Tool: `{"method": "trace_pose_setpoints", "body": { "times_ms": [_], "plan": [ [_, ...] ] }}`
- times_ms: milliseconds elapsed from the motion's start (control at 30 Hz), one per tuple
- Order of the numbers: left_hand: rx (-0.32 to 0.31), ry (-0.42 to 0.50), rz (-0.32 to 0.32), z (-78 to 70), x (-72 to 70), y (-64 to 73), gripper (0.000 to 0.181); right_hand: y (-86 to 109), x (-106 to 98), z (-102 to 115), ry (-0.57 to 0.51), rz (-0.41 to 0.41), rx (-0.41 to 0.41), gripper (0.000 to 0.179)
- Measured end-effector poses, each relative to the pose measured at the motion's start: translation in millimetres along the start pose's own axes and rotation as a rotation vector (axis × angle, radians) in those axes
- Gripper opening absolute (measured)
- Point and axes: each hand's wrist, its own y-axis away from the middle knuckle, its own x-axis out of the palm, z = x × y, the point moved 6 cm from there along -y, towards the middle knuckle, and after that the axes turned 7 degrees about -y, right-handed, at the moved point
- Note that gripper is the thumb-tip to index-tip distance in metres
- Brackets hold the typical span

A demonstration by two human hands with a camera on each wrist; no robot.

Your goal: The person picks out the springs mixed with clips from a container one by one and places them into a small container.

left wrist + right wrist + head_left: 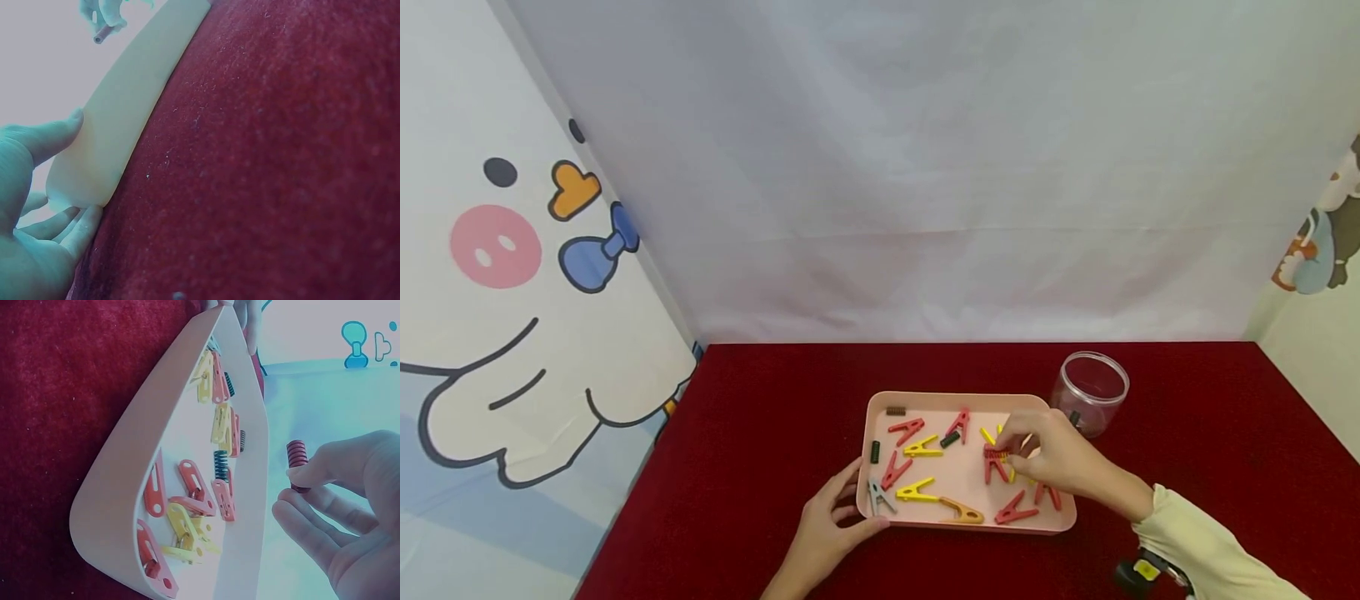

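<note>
My right hand [1060,454] pinches a red coil spring [297,456] between thumb and fingertips, above the right half of a pink tray [958,468]. At the tray's near left corner my left hand [825,521] grips the wall, thumb on the near side and fingers round the corner. Inside the tray lie red clothespins [1015,510], yellow clothespins [917,490], an orange clothespin [964,512] and a grey one [880,495]. Among them are dark green springs [220,465] and a brown spring [896,411]. The right hand partly hides some yellow clothespins.
A clear round jar [1094,387] stands just beyond the tray's far right corner, with a dark spring [1074,418] inside. Dark red cloth [790,400] covers the table. Behind it hangs a pale curtain [925,275], and a cartoon-printed sheet [490,358] hangs at the left.
</note>
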Motion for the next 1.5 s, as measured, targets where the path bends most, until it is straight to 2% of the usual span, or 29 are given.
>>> {"method": "trace_pose_setpoints", "body": {
  "times_ms": [167,533,733,967,1300,1500],
  "plan": [
    [-0.002,0.006,-0.001,0.2,1.1,0.4,0.083,1.8,-5,2,0.005,-0.009,-0.015,0.025],
    [-0.009,-0.022,-0.007,0.7,1.0,0.8,0.082,5.8,-18,4,-0.009,-0.022,0.033,0.027],
    [-0.002,-0.011,-0.006,2.4,1.4,-0.1,0.081,6.5,-28,8,-0.004,-0.03,0.01,0.027],
    [-0.009,0.017,-0.015,4.4,1.9,-0.5,0.082,6.4,-35,6,0.014,-0.017,0.044,0.025],
    [-0.014,-0.007,-0.014,1.0,1.7,-0.4,0.08,6.2,-47,2,0.039,-0.075,0.039,0.03],
    [-0.015,-0.001,-0.016,2.2,2.3,-0.2,0.08,6.0,-52,4,0.028,-0.089,-0.011,0.032]
  ]
}}
